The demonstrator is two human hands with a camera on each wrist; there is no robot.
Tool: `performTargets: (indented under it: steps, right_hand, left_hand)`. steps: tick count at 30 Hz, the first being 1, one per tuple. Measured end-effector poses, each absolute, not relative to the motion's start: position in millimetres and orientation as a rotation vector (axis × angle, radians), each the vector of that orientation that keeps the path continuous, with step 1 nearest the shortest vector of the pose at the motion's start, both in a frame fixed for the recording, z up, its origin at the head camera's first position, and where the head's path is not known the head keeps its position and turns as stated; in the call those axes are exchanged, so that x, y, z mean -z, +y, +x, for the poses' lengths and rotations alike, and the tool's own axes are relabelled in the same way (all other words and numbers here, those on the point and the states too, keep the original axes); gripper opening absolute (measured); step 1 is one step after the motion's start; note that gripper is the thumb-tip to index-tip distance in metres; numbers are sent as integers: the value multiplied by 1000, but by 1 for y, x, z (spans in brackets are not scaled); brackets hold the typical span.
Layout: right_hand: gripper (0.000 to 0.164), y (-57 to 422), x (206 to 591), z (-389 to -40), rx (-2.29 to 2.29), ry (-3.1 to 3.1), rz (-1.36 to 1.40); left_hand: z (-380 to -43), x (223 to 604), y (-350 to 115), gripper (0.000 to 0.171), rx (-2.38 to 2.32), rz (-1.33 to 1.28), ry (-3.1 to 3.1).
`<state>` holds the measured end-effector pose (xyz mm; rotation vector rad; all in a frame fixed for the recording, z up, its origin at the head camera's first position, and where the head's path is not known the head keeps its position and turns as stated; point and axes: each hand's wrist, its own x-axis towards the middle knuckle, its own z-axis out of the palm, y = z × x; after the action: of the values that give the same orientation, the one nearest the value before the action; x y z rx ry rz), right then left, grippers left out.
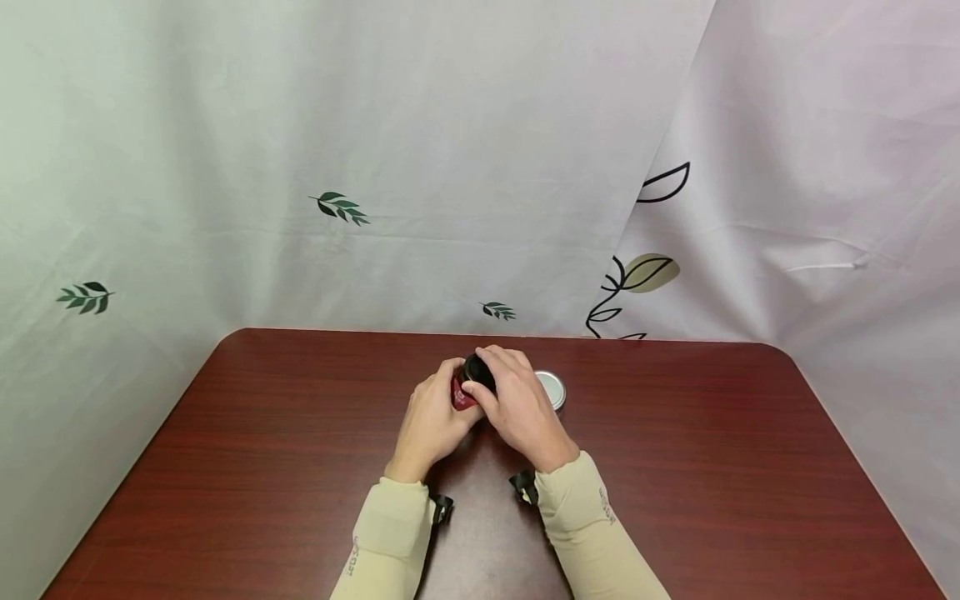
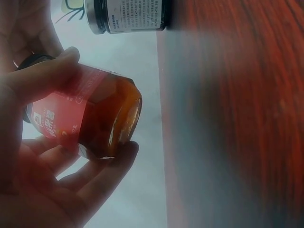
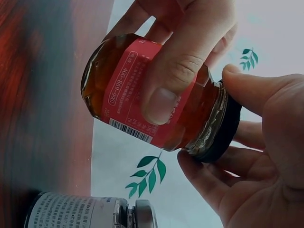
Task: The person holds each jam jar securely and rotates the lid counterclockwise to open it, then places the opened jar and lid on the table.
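Note:
A faceted glass jar (image 3: 133, 90) with amber-brown contents and a red label is held off the table, tilted. My left hand (image 1: 431, 425) grips its body, thumb on one side and fingers round the other. On top sits a black lid (image 3: 225, 126), which my right hand (image 1: 521, 408) pinches between thumb and fingers. In the head view the lid (image 1: 478, 371) shows between both hands, and the hands hide much of the jar. Whether the lid is loose, I cannot tell.
A second jar (image 3: 76, 211) with a printed white label stands upright on the table beside my right hand; its silvery-white lid (image 1: 551, 389) shows from above. The reddish-brown wooden table (image 1: 262, 467) ends at the back against a white leaf-patterned cloth (image 1: 420, 167).

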<state>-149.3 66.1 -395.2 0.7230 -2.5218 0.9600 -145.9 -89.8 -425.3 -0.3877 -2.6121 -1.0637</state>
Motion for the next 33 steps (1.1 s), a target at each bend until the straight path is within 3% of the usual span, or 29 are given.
performTargets:
  steps: [33]
  right_hand:
    - [45,66,392,-149,-909,-2549,752]
  left_hand:
    - [-147,427,-92,58,1047,-389,-2621]
